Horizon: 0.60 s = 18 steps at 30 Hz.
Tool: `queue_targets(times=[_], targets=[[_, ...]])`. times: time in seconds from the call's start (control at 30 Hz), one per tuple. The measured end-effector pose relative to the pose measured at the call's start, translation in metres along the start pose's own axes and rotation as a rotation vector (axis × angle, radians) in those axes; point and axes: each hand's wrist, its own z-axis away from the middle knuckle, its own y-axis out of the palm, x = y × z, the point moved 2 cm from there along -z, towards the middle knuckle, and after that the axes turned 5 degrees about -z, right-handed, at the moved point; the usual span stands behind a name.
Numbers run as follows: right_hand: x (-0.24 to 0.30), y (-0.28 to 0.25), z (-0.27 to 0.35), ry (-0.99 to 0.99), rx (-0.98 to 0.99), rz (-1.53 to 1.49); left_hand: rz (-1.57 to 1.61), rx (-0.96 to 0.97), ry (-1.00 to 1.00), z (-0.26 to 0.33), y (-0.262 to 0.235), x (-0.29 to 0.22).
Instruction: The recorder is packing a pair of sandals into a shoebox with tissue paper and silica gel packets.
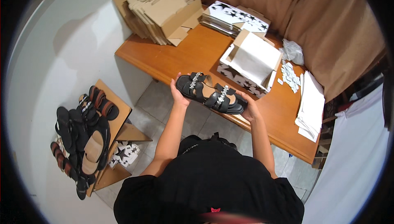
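A pair of black sandals (211, 94) with jewelled straps is held up between my hands, at the near edge of the wooden table. My left hand (179, 91) is closed round the left end of the pair, thumb up along its side. At the other end my right hand (251, 108) grips the sandals, its fingers partly hidden beneath them. The two sandals lie together, one overlapping the other. Just beyond my right hand stands an open shoe box (246, 74) with black stars on its sides and white paper rising out of it.
Flattened cardboard boxes (160, 10) lean at the table's far left. Star-printed flat boxes (236, 16) are stacked at the back. Small white packets (290, 77), a clear plastic bag (292, 51) and white paper sheets (311, 105) lie right. Several shoes (92, 150) crowd a low stand at left.
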Motion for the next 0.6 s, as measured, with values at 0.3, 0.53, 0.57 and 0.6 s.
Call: queue_targets(times=[0.3, 0.53, 0.57, 0.6], targets=[[0.058, -0.026, -0.014, -0.350, -0.107, 0.111, -0.466, 0.184, -0.053, -0.077, 0.074, 0.044], [0.092, -0.034, -0.040, -0.643, -0.460, -0.163, -0.570, 0.431, -0.035, -0.141, 0.127, 0.079], [0.096, -0.031, -0.039, -0.649, -0.470, -0.079, -0.570, 0.444, -0.052, -0.149, 0.128, 0.083], [0.101, -0.029, -0.038, -0.651, -0.480, 0.006, -0.666, 0.501, -0.045, -0.155, 0.129, 0.087]])
